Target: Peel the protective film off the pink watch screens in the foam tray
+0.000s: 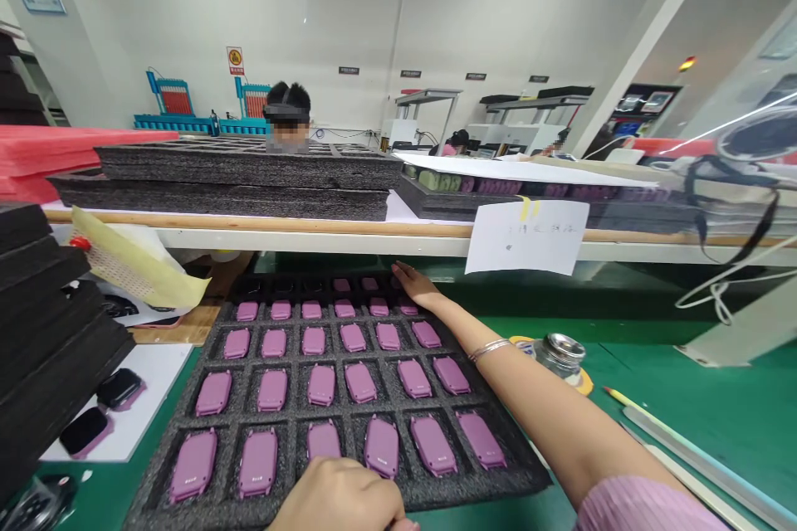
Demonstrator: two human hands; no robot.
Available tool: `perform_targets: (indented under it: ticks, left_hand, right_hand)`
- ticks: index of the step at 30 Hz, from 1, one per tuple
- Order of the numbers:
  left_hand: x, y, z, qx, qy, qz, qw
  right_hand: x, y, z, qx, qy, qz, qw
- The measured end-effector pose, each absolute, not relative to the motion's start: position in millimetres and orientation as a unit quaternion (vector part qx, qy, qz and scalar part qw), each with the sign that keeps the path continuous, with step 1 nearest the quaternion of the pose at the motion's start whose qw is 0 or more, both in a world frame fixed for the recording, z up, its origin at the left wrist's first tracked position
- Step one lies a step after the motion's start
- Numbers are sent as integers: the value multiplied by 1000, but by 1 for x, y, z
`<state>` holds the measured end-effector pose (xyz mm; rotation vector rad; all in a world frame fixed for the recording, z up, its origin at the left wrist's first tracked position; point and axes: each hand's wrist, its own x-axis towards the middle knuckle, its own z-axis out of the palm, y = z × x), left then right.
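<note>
Workroom walls run white behind a green-matted counter (628, 348), crossed by a long white shelf (311, 242) with a wooden rail along its edge. A black foam tray (523, 473) lies on the mat, its cells seating mauve-cased watch units (359, 382) in regular rows, one per cell, apparently so that no casing rubs its neighbour. Its farthest row sits in shadow under the shelf and is hard to read.

Right hand (414, 284), bangled at the wrist, reaches across the tray's right side to its far corner; the grip is flat and open, fingers together, pinching nothing. Left hand (336, 498) sits curled at the near edge above the nearest row. Its fingertips pass out of frame, so its grip cannot be determined.

Stacked foam trays (43, 332) stand close along the left, leaving only a narrow strip that holds a white sheet (162, 382) and two black-faced watches (118, 388). Open mat lies to the right, where a metal-lidded glass jar (560, 355) stands just beside the right arm (535, 406). A paper notice (526, 236) hangs from the rail. Beyond the shelf, loaded with more foam trays (217, 199), a co-worker (286, 112) wears a head-mounted unit.
</note>
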<state>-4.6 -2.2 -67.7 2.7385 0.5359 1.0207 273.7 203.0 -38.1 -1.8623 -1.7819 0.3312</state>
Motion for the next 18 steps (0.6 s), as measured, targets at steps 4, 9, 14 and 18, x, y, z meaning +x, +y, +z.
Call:
perform_targets:
  ticks: [4,9,14,18]
  left_hand:
    - [-4,-3,-69,919,176,346,68]
    - [-4,-1,-74,928,170,331,21]
    - [-4,0,-76,947,164,275,3]
    - [-3,0,-78,959,170,227,-6]
  right_hand:
    - [222,216,-24,-642,-737,74,199]
    - [145,236,-6,-557,-825,51,85]
    - [115,261,15,-544,-835,75,-20]
    - [104,275,30,-529,-840,107,-58]
